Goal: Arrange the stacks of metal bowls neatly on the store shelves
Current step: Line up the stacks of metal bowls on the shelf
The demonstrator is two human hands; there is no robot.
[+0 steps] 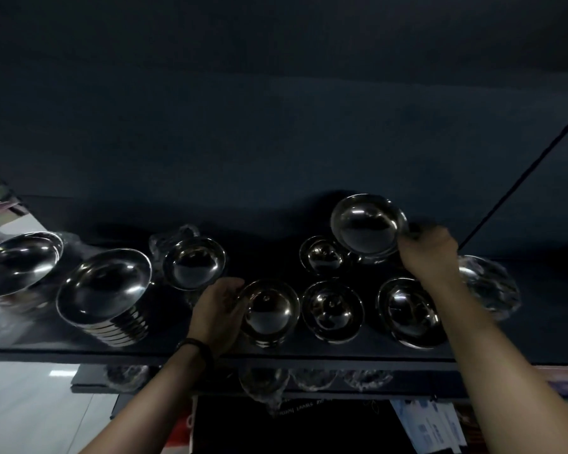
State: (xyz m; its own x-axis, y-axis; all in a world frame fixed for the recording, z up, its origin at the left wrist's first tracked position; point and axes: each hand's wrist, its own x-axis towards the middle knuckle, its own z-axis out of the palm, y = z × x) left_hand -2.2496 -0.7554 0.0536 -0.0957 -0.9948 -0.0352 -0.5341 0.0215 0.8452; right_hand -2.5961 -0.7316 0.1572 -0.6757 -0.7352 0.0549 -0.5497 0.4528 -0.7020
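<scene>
- left grip [218, 309] curled round the front bowl stack [268, 311], to steady it I'd say
- right grip [428, 253] pinching a tilted bowl [368, 224] by its rim, probably lining it up on the shelf [309, 353]

A dark blue-grey wall [276, 93] looms over a black shelf [63, 353] in dim light, with pale glossy floor [23, 414] at lower left.

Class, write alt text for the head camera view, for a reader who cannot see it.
A person's right hand holds a tilted metal bowl by its rim at the back of a dark shelf, while the left hand grips a front bowl stack. Other bowl stacks stand to either side.
</scene>
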